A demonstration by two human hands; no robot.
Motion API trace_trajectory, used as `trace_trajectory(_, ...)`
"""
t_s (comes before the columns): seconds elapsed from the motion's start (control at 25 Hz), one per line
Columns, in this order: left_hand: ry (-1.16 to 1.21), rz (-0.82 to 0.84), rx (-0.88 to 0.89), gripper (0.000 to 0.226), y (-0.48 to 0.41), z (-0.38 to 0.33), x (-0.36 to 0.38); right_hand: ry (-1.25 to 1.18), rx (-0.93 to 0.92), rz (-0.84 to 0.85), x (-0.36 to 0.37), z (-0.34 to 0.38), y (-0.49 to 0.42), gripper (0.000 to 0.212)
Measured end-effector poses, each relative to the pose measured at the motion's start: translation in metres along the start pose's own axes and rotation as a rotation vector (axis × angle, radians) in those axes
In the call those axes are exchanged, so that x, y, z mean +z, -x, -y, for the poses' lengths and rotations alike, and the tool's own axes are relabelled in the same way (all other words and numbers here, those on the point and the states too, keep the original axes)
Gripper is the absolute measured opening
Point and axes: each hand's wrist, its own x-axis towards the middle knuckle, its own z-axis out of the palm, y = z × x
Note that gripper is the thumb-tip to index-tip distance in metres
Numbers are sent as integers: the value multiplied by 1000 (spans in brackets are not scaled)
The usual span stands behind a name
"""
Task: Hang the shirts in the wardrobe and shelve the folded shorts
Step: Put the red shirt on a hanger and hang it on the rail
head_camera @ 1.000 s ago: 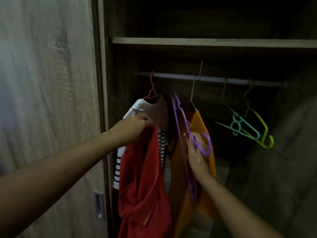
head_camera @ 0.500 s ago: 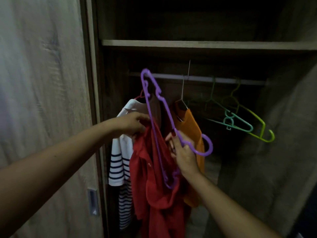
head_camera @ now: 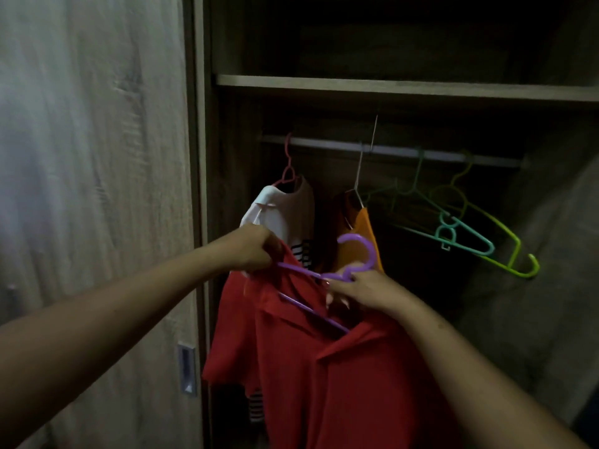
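Observation:
A red collared shirt point(head_camera: 324, 377) hangs from my two hands in front of the open wardrobe. My left hand point(head_camera: 256, 247) pinches its left shoulder. My right hand point(head_camera: 359, 290) grips the neck of a purple hanger point(head_camera: 353, 260), whose arms run inside the shirt's collar. On the rail point(head_camera: 405, 155) hang a white striped shirt point(head_camera: 288, 215) on a pink hanger and an orange shirt point(head_camera: 366, 234) on a wire hanger. No shorts are in view.
Two bare hangers, teal point(head_camera: 463, 236) and yellow-green point(head_camera: 512, 251), hang at the rail's right end. A wooden shelf point(head_camera: 389, 87) runs above the rail. The sliding door point(head_camera: 97, 189) with a recessed handle point(head_camera: 187, 369) stands at the left.
The purple hanger has swung from upright to lying across the red shirt's collar, with its arms now inside the shirt. The shirt has spread wider between my hands.

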Motion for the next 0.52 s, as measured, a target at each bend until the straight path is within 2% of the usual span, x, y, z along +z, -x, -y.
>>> trace_trajectory(0.16,130,108,61,36,-1,-4,11,11,61,52,5,20,-13,34)
trace_trajectory(0.24,250,111,120,30,0,7,14,-40,38,-67,-6,22,-17,33)
trace_trajectory(0.28,280,24,181,28,1,15,15,-35,12,-127,-11,23,-19,34)
trace_trajectory(0.32,254,-88,248,31,0,24,16,-24,-16,-156,-15,24,-19,34)
trace_trajectory(0.4,68,-219,329,54,1,38,17,-20,-66,-150,-18,23,-20,32)
trace_trajectory(0.48,-50,-206,333,66,2,49,23,-58,-141,-126,-18,23,-18,29)
trace_trajectory(0.52,-56,-200,323,63,3,53,27,-81,-174,-106,-20,24,-16,29)
